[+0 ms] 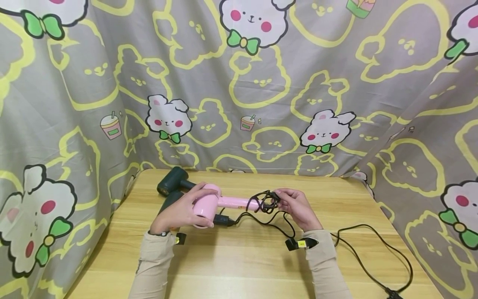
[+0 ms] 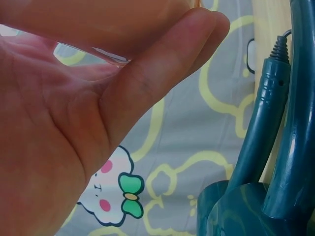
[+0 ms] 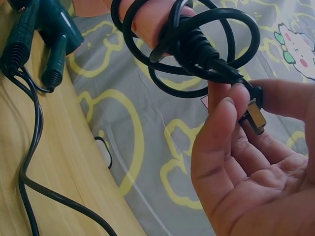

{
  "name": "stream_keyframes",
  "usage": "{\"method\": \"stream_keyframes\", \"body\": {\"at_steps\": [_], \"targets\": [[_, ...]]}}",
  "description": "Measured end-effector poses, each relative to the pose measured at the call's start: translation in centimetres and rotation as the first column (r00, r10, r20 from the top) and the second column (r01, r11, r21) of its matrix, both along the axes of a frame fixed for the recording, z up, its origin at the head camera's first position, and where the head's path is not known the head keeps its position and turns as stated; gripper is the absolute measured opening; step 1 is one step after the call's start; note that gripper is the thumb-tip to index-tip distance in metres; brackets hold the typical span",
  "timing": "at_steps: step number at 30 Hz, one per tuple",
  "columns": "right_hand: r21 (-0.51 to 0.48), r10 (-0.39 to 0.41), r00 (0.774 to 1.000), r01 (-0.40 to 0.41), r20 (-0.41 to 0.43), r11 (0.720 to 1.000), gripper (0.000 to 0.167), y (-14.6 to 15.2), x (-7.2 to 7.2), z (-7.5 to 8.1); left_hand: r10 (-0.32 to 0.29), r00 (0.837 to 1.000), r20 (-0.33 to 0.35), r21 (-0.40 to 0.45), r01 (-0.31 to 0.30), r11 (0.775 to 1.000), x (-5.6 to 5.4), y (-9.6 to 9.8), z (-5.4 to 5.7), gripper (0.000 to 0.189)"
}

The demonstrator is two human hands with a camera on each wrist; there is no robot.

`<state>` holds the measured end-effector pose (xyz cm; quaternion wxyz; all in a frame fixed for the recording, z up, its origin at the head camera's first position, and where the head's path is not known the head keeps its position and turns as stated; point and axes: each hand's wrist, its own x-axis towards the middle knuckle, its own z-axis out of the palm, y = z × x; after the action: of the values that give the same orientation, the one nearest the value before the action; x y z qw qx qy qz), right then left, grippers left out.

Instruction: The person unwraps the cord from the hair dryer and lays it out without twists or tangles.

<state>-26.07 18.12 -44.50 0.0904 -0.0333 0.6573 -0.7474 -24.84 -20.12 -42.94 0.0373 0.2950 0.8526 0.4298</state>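
Note:
A pink hair dryer (image 1: 233, 202) is held up over the table, its handle pointing right. My left hand (image 1: 181, 211) grips it round the barrel, with the thumb on the near side; the left wrist view shows only part of the barrel (image 2: 98, 24). Loose loops of black cord (image 3: 256, 37) circle the lower end of the handle. At that end my right hand (image 1: 296, 207) pinches the cord's plug (image 3: 255, 115) between thumb and fingers, and its metal prongs show. Behind the left hand lie two dark green hair dryers, one farther back (image 1: 172, 181) and one nearer (image 1: 225, 220).
Black cord (image 1: 411, 270) from the green dryers runs across the wooden table (image 1: 239, 265) to the right, where a plug (image 1: 393, 294) lies near the front edge. A patterned grey curtain (image 1: 209, 83) encloses the table's back and sides.

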Motion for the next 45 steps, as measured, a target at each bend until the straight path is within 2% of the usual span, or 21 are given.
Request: {"method": "stream_keyframes", "body": {"at_steps": [15, 23, 36, 45], "targets": [[0.015, 0.018, 0.999, -0.017, -0.043, 1.0, 0.017, -0.12, 0.0, -0.25, -0.001, 1.0, 0.003, -0.01, 0.001, 1.0, -0.07, 0.04, -0.08, 0.079], [0.016, 0.016, 1.0, -0.016, -0.02, 1.0, 0.014, -0.34, -0.03, -0.48, 0.01, 1.0, 0.016, -0.025, -0.01, 1.0, -0.07, 0.03, -0.34, 0.081], [0.043, 0.024, 1.0, -0.024, -0.003, 0.999, 0.026, -0.57, 0.01, -0.81, 0.012, 0.998, 0.06, -0.032, -0.01, 0.999, 0.01, 0.2, -0.53, 0.081], [0.063, 0.027, 1.0, -0.026, -0.004, 0.998, 0.027, -0.49, -0.2, -0.93, 0.004, 0.999, 0.048, -0.049, -0.002, 0.999, 0.03, 0.37, -0.33, 0.075]]}}
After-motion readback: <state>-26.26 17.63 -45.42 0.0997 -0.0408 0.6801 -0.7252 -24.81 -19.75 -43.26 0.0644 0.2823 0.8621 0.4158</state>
